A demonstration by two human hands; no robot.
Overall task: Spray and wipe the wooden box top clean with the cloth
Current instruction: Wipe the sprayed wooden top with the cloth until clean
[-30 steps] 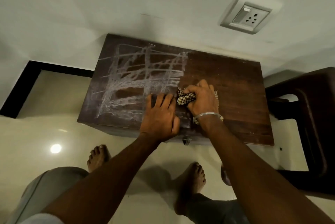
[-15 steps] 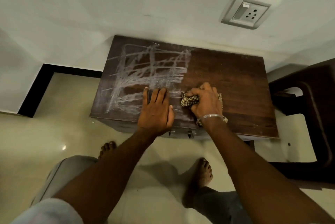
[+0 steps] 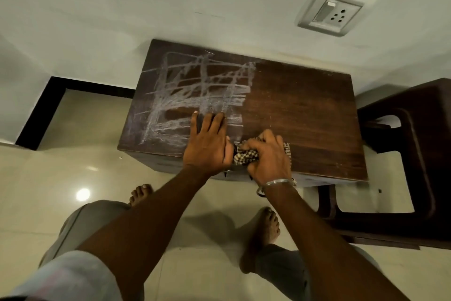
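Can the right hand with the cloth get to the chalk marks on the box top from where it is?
Probably not directly: the left hand lies flat between the right hand, clutching the cloth, and most chalk marks. Lifting it would clear the way.

— What's up top of the frame?
— A pale wall [image 3: 170, 3], with a white switch and socket plate [image 3: 330, 11] at upper right.
— And the floor?
— Glossy cream tiles [image 3: 61, 166], a round light reflection [image 3: 83, 194] at lower left, a black skirting band [image 3: 44, 105] at left.
— Furniture?
— A dark brown chair [image 3: 419, 154] at the right edge.
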